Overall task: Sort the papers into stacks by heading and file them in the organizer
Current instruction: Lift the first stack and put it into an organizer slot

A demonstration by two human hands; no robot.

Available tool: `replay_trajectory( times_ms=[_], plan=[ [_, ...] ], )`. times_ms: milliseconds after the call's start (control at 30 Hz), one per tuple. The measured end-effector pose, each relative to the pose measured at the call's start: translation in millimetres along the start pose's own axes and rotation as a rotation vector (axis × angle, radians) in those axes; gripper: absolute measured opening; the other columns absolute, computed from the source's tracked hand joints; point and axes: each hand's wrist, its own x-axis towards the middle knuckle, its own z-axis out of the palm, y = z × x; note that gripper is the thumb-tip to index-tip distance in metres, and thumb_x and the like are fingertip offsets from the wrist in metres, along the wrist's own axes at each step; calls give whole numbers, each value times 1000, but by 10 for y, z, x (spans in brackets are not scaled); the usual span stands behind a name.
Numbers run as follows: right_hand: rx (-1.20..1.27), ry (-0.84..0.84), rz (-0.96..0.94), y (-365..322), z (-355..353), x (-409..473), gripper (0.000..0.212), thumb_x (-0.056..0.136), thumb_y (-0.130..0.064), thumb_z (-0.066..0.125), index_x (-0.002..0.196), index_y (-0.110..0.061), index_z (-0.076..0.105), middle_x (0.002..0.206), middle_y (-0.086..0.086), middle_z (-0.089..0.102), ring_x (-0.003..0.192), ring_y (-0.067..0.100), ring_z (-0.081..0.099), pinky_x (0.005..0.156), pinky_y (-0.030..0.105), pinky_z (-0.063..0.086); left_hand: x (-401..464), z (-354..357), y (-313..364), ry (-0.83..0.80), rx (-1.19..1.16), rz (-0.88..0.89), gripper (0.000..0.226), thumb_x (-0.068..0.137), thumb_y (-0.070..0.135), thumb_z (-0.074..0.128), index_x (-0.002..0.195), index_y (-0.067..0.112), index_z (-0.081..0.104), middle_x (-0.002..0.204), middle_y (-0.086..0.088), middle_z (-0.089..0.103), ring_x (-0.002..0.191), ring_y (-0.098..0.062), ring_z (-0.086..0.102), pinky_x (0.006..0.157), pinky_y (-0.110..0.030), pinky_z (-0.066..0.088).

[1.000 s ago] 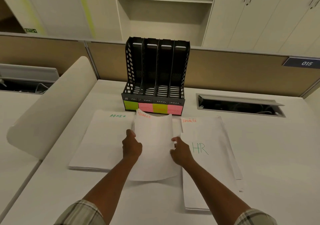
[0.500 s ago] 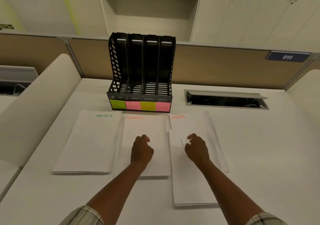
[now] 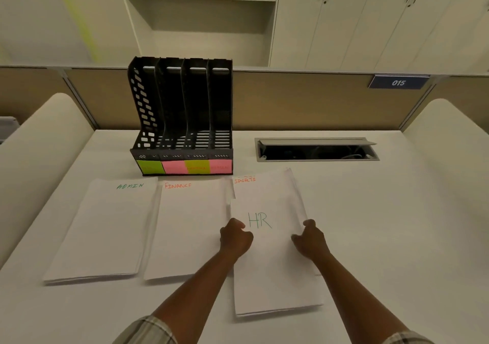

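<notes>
On the white desk [image 3: 370,224] lay four stacks of white paper in front of a black plastic organizer with four upright slots [image 3: 182,116]. The organizer stood at the far side of the desk, and its front edge carried four sticky labels, green, pink, green and pink from left to right; the writing on them was too small to read.

The stack of white sheets headed ADMIN in green [image 3: 103,230] lay at the left. Just beside it, to the right, lay the stack of white sheets headed FINANCE in red [image 3: 185,227]. Further right was the stack of white sheets headed SPORTS in red [image 3: 267,187], and over its near part lay the stack of white sheets marked HR in large green letters [image 3: 272,269], reaching closer to the person.

Both hands were on the HR stack. The left hand [image 3: 235,239] held its left edge with curled fingers, and the right hand [image 3: 309,240] held its right edge in the same way, thumb on top. The stack appeared to rest on the desk; whether it was a little lifted, I could not tell.

Behind the papers at the right, a grey cable hatch [image 3: 316,149] was open in the desk. A blue plate with the number 015 [image 3: 399,82] was fixed on the brown partition [image 3: 304,100].
</notes>
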Motion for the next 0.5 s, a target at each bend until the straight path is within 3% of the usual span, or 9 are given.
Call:
replay_trajectory(
  times_ms=[100,167,233,333,433,500],
  plan=[
    [129,-17,23,22,-49,87,46,84,-16,61,127,-4,51,123,14,61,115,29,57,94,30,43,-44,11,25,87,-92,-4,40,74,5,57,112,12,48,115,-11,55,97,-25,55,79,-30,48],
    [235,-45,27,49,-96,161,22,78,-14,58,97,-7,66,101,14,70,87,25,65,79,32,52,-92,3,68,131,-164,-7,47,76,0,57,119,9,40,110,-9,53,91,-24,55,73,-31,48],
    [349,-71,27,-2,-196,172,9,77,-10,54,72,-6,60,76,14,63,64,22,55,60,29,44,-107,-28,125,153,-224,-42,49,78,0,57,121,6,36,105,-7,51,86,-23,54,68,-29,45],
    [491,-63,21,-67,-357,229,14,84,-7,52,74,-5,62,74,8,61,62,23,53,59,27,42,-104,-77,180,107,-291,-76,42,78,14,64,117,5,51,108,-8,63,86,-21,61,64,-26,50],
    [568,-64,-13,-141,-435,321,15,86,-10,52,83,-9,66,83,9,66,71,27,60,68,35,50,-120,-168,194,-12,-436,-70,32,80,19,67,110,9,63,101,-7,70,89,-24,68,82,-39,57],
    [612,-72,-33,-202,-451,365,18,87,-13,51,97,-11,66,94,10,70,83,31,66,79,44,56,-151,-231,220,-50,-495,-52,31,81,15,68,112,12,64,99,-6,72,89,-25,69,84,-41,57]
  ],
)
